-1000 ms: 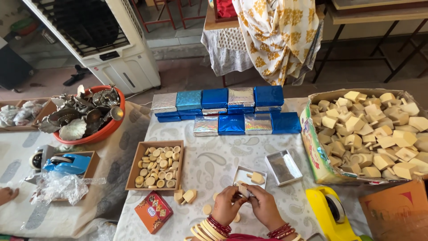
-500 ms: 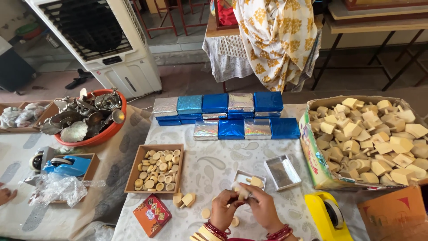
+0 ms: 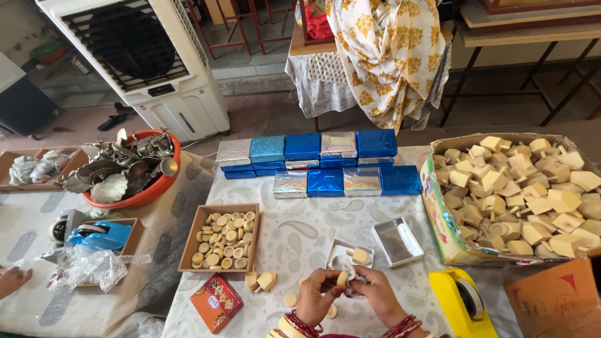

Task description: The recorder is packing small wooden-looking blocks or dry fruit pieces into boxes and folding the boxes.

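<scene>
My left hand (image 3: 316,300) and my right hand (image 3: 375,295) meet at the near edge of the cloth-covered table (image 3: 300,235). Together they pinch a small pale wooden piece (image 3: 342,278) between the fingertips. Just beyond the hands stands a small open silver box (image 3: 350,253) with another wooden piece inside. Its silver lid (image 3: 397,241) lies to the right. A few loose wooden pieces (image 3: 261,281) lie left of my hands. Red and yellow bangles ring both wrists.
A wooden tray of round discs (image 3: 222,238), stacked blue and silver foil boxes (image 3: 322,159), a carton of wooden blocks (image 3: 519,194), a yellow tape dispenser (image 3: 460,303), a red packet (image 3: 216,302), an orange bowl of metal leaves (image 3: 128,169), a blue tape dispenser (image 3: 97,235). Another person's hand (image 3: 12,280) at far left.
My hands have drawn slightly closer to the small silver box, still working the wooden piece between the fingers. The view has shifted a little; nothing else moved.
</scene>
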